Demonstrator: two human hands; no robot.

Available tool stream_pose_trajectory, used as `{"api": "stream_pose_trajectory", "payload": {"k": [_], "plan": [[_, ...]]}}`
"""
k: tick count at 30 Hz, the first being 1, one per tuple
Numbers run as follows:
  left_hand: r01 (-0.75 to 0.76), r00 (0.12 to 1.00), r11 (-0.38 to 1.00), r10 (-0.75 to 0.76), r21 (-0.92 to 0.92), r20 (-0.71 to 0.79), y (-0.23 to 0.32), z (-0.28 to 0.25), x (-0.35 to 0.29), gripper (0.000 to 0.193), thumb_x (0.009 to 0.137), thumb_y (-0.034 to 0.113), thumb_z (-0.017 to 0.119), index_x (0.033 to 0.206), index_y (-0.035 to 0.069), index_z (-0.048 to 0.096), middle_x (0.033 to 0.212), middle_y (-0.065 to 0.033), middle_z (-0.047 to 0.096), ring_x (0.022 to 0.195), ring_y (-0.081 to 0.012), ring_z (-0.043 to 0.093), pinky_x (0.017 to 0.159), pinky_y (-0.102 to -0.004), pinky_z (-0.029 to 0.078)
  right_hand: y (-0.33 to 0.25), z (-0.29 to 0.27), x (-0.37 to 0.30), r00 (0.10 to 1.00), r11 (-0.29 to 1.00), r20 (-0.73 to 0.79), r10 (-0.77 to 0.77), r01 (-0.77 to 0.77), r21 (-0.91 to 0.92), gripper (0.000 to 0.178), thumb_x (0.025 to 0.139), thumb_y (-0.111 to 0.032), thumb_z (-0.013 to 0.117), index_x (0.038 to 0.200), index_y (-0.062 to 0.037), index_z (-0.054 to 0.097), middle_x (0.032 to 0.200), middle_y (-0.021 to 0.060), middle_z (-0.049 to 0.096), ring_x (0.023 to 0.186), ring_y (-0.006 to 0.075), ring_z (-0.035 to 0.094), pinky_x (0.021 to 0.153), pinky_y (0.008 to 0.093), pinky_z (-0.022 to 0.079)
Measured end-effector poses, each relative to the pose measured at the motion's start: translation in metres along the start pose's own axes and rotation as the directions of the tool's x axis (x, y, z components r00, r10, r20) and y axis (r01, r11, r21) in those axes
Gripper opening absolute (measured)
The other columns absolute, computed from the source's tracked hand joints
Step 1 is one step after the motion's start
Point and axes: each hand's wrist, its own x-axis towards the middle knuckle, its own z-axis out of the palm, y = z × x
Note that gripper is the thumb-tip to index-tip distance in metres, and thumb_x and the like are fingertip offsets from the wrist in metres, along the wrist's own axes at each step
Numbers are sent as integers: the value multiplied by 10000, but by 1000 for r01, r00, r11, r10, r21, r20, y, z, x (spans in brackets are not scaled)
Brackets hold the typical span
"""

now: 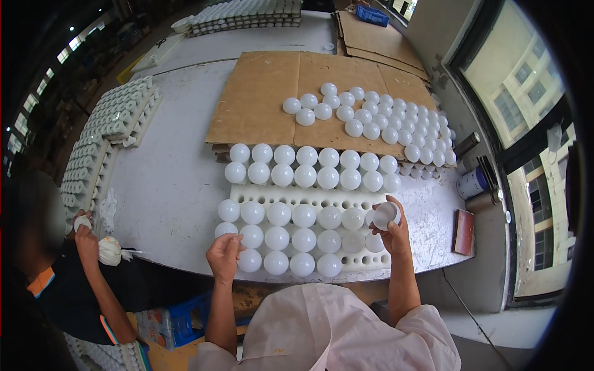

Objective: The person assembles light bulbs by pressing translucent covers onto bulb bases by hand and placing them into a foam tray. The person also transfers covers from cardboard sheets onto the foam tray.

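Observation:
My right hand (pixel 397 230) holds a white, cup-like lamp cover (pixel 387 213) above the right end of the near foam tray, its hollow side facing up. Partly behind the fingers, another round cover (pixel 370 218) shows; I cannot tell whether it is also held. At the left end, my left hand (pixel 223 258) has its fingers bent together beside a dome (pixel 250 261); anything between them is hidden. Glossy white domes sit in rows on the white foam tray (pixel 365 262), and its front right holes are bare. Behind it, a second holed foam tray (pixel 297 196) carries two more rows.
Loose white domes (pixel 371 130) lie on a cardboard sheet (pixel 260 93) farther back. Trays of white parts (pixel 117 111) stand at the left. A co-worker's hand (pixel 86 238) holds a small white part there. A dark red block (pixel 463 232) and a canister (pixel 471 183) stand by the window.

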Motion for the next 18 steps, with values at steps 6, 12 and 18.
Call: {"api": "stream_pose_trajectory", "payload": {"k": [6, 12, 18], "plan": [[-55, 994, 997, 48, -61, -100, 5, -16, 7, 154, 921, 56, 542, 1008, -59, 596, 952, -183, 690, 665, -140, 646, 510, -206, 432, 8, 30, -11, 992, 997, -98, -73, 76, 30, 920, 650, -305, 836, 1370, -46, 324, 1145, 174, 568, 840, 271, 657, 657, 325, 547], [-101, 985, 993, 92, -54, -144, -13, -43, 4, 178, 939, 79, 529, 1043, -60, 569, 949, -194, 684, 642, -142, 642, 496, -211, 435, 16, 52, -11, 994, 992, -63, -88, 82, -93, 890, 652, -303, 831, 1352, -52, 343, 1126, 165, 569, 821, 266, 648, 668, 347, 539], [-111, 970, 994, 104, -17, -220, -24, -68, 3, 171, 941, 67, 519, 1053, -55, 562, 986, -188, 678, 652, -130, 644, 500, -205, 433, 24, 68, -12, 993, 990, -65, -101, 93, -109, 871, 656, -336, 814, 1341, -54, 356, 1141, 164, 561, 821, 259, 643, 662, 338, 527]]}}
